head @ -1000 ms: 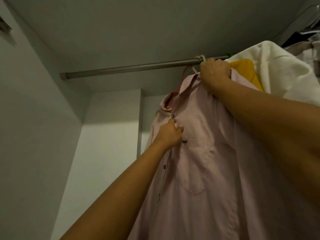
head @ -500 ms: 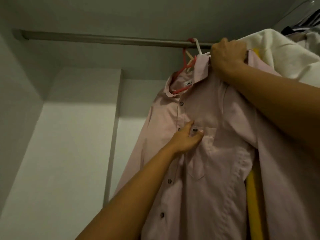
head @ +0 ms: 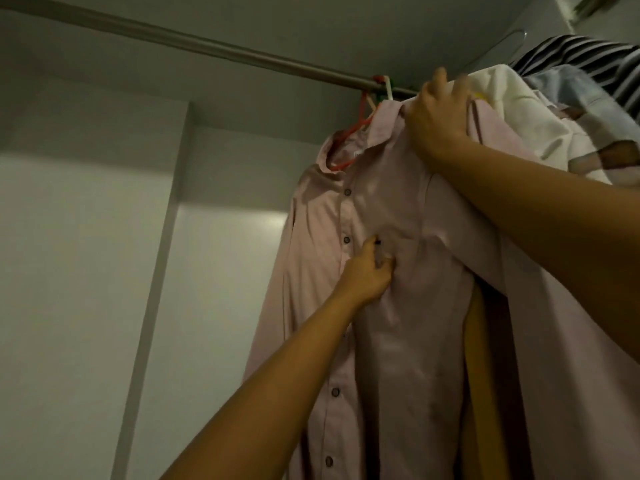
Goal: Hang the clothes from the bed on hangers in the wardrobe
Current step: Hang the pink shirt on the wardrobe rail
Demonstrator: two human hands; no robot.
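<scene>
The pink shirt (head: 398, 341) is up in the wardrobe, draped on a red hanger (head: 358, 121) whose hook sits over the rail (head: 207, 50). The rail runs from 10 o'clock across to 1 o'clock. From where I stand the shirt fills the middle and falls away toward 6 o'clock.

The left hand (head: 367, 275) comes in from 7 o'clock, and its grip pinches a fold of the shirt front just beside the buttons, near the pocket. The right hand (head: 436, 123) reaches in from 3 o'clock and lies on the shirt's shoulder by the collar, fingers going up and over the top. It is blurred, so I cannot tell whether that grip is closed round the cloth or only laid on it.

Just beside the shirt toward 2 o'clock the rail is crowded: a white garment (head: 519, 112), a striped one (head: 588, 57), and a yellow garment (head: 481, 393) hanging right behind the shirt's edge.

The shirt looks hung, with only straightening left. The trouble I'd expect is the downward pinch: pull too hard and the collar could slide round the hanger, or one shoulder could drop off its arm. A shove toward 2 o'clock could also jam the hanger into its neighbours, tilt it, or knock the bunched white garment loose.
</scene>
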